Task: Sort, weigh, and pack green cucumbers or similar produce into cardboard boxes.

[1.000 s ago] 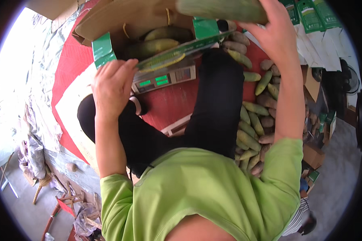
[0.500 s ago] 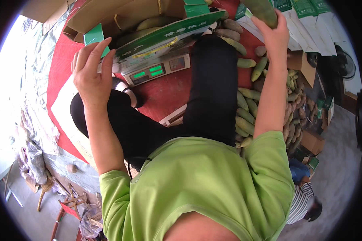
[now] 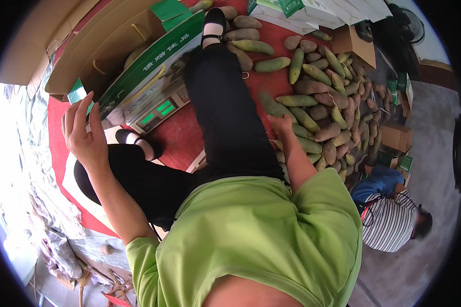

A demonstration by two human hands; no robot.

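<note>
My left hand [image 3: 84, 130] has its fingers stretched out and apart, holding nothing. It hovers by the near corner of an open cardboard carton [image 3: 138, 77] with a green-and-white outer side and yellow rope handles. Inside the carton part of a long green vegetable shows; the rest is hidden by the wall. The carton stands on a digital scale [image 3: 159, 113] with a lit green display. On the right, my right hand [image 3: 283, 125] is closed round a long green radish [image 3: 271, 105], low at the left edge of a vegetable pile [image 3: 317, 112].
The pile mixes green radishes with reddish-brown long roots on a red mat [image 3: 179, 143]. White-and-green boxes [image 3: 302, 15] stand at the far side, near a black fan [image 3: 407, 23]. A person in a striped top [image 3: 389, 222] bends at the right, beside small cartons [image 3: 396, 137].
My right hand has come down from the far right to the pile's edge, a green radish in it both times. My left hand remains open by the carton. The view has turned to the right.
</note>
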